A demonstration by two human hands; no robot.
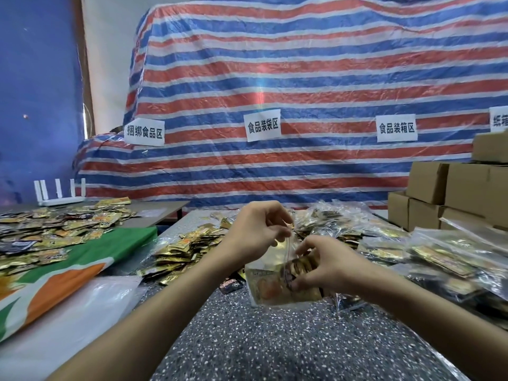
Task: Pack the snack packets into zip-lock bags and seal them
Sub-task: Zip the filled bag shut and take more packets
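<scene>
A clear zip-lock bag [270, 287] with gold and orange snack packets inside is held upright above the speckled table [275, 339]. My left hand [255, 229] pinches the bag's top edge near its red zip line. My right hand [327, 265] grips the bag's right side, fingers curled round the packets inside. Loose gold snack packets [187, 248] lie heaped just left of the bag. Filled zip-lock bags [450, 257] are piled on the right.
More loose packets [55, 229] cover a second table at the left, beside a green, white and orange sheet [68, 270]. A white router [59, 193] stands at the back left. Cardboard boxes [453, 193] are stacked at the right. A striped tarp [302, 92] fills the background.
</scene>
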